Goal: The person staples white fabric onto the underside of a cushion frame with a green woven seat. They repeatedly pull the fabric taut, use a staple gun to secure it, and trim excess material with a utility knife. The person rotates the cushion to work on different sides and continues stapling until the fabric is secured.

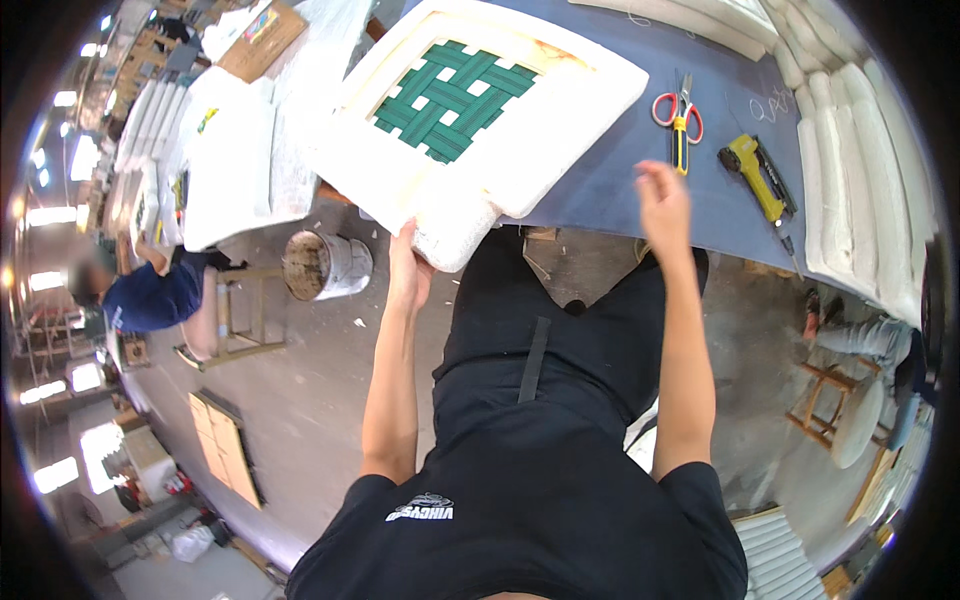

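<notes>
At the far left of the workshop floor, a person in blue (pixel 150 295) bends beside a wooden stool (pixel 240 315), with a metal bucket (pixel 325 265) nearby. Your left hand (pixel 408 272) grips the lower corner of the foam frame (pixel 480 100) (green webbing crossed in its opening), fingers closed on the padding where it overhangs the table (pixel 610 190). Your right hand (pixel 662 200) hovers above the table edge, fingers loosely spread, holding nothing. Just beyond it lie red-handled scissors (pixel 679 115) and a yellow tool (pixel 757 180); white cushions (pixel 860 170) line the right.
</notes>
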A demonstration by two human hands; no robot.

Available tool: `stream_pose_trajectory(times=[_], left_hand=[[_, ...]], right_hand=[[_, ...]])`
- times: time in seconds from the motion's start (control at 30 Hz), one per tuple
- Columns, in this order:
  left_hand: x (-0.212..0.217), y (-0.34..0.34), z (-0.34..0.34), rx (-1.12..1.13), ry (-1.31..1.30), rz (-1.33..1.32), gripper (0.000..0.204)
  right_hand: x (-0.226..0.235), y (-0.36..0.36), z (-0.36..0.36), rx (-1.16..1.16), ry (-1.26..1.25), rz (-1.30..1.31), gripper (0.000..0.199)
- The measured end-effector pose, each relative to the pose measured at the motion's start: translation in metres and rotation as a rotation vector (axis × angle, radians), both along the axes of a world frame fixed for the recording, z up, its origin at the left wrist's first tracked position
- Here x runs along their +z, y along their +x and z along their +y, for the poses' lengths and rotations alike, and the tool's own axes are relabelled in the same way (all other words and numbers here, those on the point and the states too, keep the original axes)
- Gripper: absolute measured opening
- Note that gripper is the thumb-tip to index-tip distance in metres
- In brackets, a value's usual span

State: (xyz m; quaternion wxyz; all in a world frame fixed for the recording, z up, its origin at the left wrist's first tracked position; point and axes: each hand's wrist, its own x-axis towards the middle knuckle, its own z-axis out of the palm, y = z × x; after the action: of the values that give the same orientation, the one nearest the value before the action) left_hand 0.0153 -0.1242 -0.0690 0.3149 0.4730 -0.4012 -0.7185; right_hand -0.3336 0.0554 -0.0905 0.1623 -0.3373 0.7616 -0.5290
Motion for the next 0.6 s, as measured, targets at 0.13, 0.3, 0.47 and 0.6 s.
stream_pose_trajectory(times=[0.13,0.3,0.47,0.6], left_hand=[[0.092,-0.046,-0.002,-0.186,-0.144,-0.012,0.064],[0.187,-0.095,-0.027,-0.286,-0.402,0.136,0.049],[0.247,-0.122,-0.058,-0.082,-1.455,-0.484,0.022],[0.279,-0.177,-0.056,-0.413,-1.78,-0.316,0.032]], right_hand=[[0.019,0.096,-0.016,0.447,-0.183,-0.828,0.034],[0.104,0.123,-0.094,0.442,-0.859,-0.884,0.055],[0.145,0.111,-0.12,0.301,-0.993,-0.777,0.056],[0.151,0.107,-0.12,0.274,-1.013,-0.804,0.054]])
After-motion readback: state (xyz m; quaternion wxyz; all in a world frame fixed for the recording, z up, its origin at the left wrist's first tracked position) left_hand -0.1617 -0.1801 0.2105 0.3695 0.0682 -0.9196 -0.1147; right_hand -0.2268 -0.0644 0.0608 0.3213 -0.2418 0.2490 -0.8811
